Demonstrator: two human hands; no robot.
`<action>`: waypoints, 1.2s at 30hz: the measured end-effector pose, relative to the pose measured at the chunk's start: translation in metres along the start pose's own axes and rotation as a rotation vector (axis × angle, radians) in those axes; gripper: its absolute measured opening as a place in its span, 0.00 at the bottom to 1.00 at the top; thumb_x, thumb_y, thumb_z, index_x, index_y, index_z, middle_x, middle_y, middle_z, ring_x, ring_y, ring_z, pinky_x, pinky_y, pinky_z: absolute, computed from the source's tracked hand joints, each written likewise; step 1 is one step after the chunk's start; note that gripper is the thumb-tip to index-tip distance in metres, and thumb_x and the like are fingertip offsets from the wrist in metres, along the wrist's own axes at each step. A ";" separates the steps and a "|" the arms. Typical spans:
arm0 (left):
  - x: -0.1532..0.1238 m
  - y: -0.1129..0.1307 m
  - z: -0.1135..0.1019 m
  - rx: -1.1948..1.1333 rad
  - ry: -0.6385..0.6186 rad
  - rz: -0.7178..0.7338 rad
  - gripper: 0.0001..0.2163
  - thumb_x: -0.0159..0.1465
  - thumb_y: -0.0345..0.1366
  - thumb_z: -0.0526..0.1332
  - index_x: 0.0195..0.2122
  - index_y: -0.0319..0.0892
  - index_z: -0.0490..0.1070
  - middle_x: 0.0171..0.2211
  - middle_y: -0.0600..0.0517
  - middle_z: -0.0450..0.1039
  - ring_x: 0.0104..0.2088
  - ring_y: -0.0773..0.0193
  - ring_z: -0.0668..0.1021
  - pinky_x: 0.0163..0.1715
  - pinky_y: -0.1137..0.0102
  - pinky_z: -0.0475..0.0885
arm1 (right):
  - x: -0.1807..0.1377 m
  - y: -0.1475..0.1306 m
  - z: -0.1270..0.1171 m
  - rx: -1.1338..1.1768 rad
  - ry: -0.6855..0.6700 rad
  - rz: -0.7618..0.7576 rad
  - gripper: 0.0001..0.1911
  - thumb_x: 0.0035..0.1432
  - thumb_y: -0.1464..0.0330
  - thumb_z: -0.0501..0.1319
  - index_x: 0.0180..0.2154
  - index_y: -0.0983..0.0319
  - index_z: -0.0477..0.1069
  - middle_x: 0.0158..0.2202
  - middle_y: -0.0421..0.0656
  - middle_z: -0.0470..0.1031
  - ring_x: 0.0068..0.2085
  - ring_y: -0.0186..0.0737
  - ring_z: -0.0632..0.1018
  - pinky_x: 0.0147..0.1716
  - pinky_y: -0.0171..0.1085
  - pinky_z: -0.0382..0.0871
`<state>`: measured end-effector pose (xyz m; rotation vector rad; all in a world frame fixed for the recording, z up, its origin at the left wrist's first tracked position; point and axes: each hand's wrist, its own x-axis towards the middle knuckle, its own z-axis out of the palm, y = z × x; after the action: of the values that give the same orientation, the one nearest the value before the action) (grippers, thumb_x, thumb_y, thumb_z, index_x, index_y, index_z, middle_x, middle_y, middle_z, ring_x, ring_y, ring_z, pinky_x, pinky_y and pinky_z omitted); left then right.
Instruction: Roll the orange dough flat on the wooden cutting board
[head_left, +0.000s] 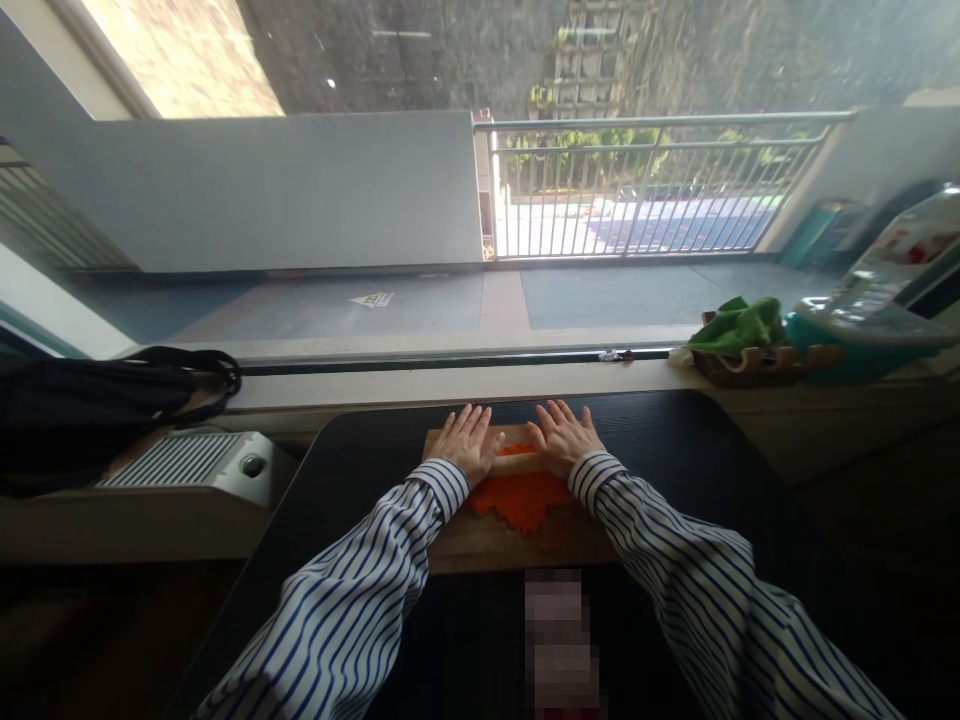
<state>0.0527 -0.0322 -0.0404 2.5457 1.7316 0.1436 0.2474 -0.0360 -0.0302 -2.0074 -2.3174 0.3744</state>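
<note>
Both my hands lie on a pale wooden rolling pin (pixel 517 463) over a board. My left hand (pixel 466 443) rests on its left end, fingers stretched forward. At the other end is my right hand (pixel 566 437), palm down with its fingers also stretched and the thumb pointing inward. Under the pin spreads a flat orange sheet of dough or clay (pixel 523 497) with a ragged near edge; which material it is I cannot tell. The wooden board (pixel 450 550) beneath it lies on a black table (pixel 360 500). My hands hide the pin's ends.
A windowsill (pixel 420 385) runs behind the table. On its right are a brown basket (pixel 739 370) with a green cloth (pixel 742 325), a teal basin (pixel 862 350) and a clear plastic bottle (pixel 892 255). At left, a black bag (pixel 90 410) lies by a white vented unit (pixel 195 465).
</note>
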 end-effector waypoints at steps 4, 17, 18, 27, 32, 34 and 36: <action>-0.021 0.009 -0.001 0.025 0.029 0.036 0.30 0.64 0.49 0.37 0.60 0.33 0.51 0.60 0.42 0.54 0.61 0.55 0.54 0.59 0.55 0.49 | -0.023 -0.004 0.005 -0.020 0.028 -0.009 0.33 0.60 0.53 0.33 0.61 0.64 0.47 0.63 0.46 0.46 0.63 0.44 0.45 0.57 0.56 0.30; -0.078 0.026 0.007 0.093 0.154 0.124 0.30 0.65 0.48 0.38 0.59 0.29 0.51 0.60 0.38 0.53 0.61 0.53 0.53 0.58 0.57 0.53 | -0.090 -0.012 0.019 -0.090 0.218 -0.084 0.32 0.62 0.58 0.35 0.60 0.72 0.49 0.62 0.50 0.48 0.63 0.44 0.46 0.59 0.49 0.30; -0.083 0.026 0.011 0.089 0.187 0.140 0.30 0.65 0.48 0.39 0.59 0.29 0.51 0.60 0.38 0.52 0.61 0.52 0.53 0.58 0.57 0.53 | -0.096 -0.011 0.022 -0.097 0.244 -0.097 0.31 0.62 0.58 0.35 0.60 0.72 0.49 0.62 0.50 0.48 0.63 0.44 0.46 0.59 0.48 0.31; -0.086 0.025 0.018 0.065 0.239 0.149 0.31 0.64 0.50 0.39 0.59 0.29 0.51 0.60 0.38 0.53 0.61 0.51 0.54 0.57 0.56 0.54 | -0.099 -0.009 0.024 -0.131 0.248 -0.120 0.31 0.63 0.58 0.35 0.60 0.71 0.49 0.62 0.49 0.49 0.63 0.44 0.47 0.59 0.47 0.33; -0.066 0.024 0.009 0.073 0.174 0.117 0.30 0.64 0.48 0.38 0.59 0.28 0.53 0.59 0.38 0.54 0.60 0.52 0.54 0.57 0.56 0.53 | -0.078 -0.008 0.018 -0.131 0.201 -0.093 0.32 0.62 0.58 0.34 0.60 0.72 0.49 0.62 0.49 0.48 0.63 0.44 0.46 0.59 0.49 0.31; -0.058 0.023 0.007 0.079 0.155 0.095 0.30 0.64 0.48 0.38 0.58 0.28 0.54 0.59 0.38 0.54 0.60 0.52 0.55 0.58 0.57 0.53 | -0.069 -0.008 0.015 -0.129 0.177 -0.081 0.32 0.62 0.58 0.34 0.60 0.71 0.48 0.63 0.48 0.48 0.63 0.43 0.47 0.59 0.49 0.30; -0.049 0.022 0.006 0.075 0.143 0.078 0.30 0.64 0.48 0.38 0.58 0.27 0.54 0.59 0.38 0.53 0.60 0.52 0.55 0.58 0.57 0.52 | -0.060 -0.007 0.014 -0.134 0.152 -0.065 0.32 0.62 0.58 0.33 0.60 0.70 0.48 0.63 0.48 0.48 0.63 0.42 0.47 0.59 0.50 0.28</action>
<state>0.0554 -0.0859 -0.0461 2.7199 1.7157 0.2760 0.2476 -0.0977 -0.0348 -1.9340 -2.3628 0.0616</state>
